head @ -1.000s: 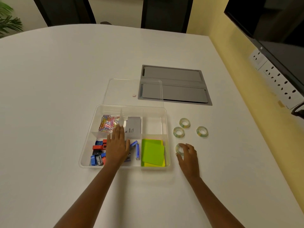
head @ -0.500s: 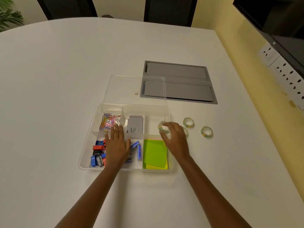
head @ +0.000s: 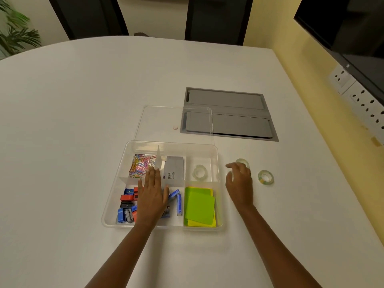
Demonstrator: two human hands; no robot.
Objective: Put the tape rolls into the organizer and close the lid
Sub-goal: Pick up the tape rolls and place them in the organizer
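Because each tape roll is a small, light ring of clear, glossy plastic, it will likely handle easily but slide on the smooth white table (head: pixel 62 121); a pinch across the outer rim, or one finger through the core, looks the surest hold. One tape roll (head: pixel 200 172) lies flat in the far right compartment of the clear organizer (head: pixel 113 196). Two more show on the table to the right of it: one roll (head: pixel 242 162) peeks out just beyond the right hand (head: pixel 239 183), and another roll (head: pixel 265 177) sits apart, farther right. A third may lie under the palm; I cannot tell. The right hand's fingers (head: pixel 230 165) are spread and curled downward, empty as far as shows. The left hand (head: pixel 152 196) rests flat inside the organizer, fingers together, steadying it. The transparent lid (head: pixel 158 121) lies open on the far side, so closing is not yet done.
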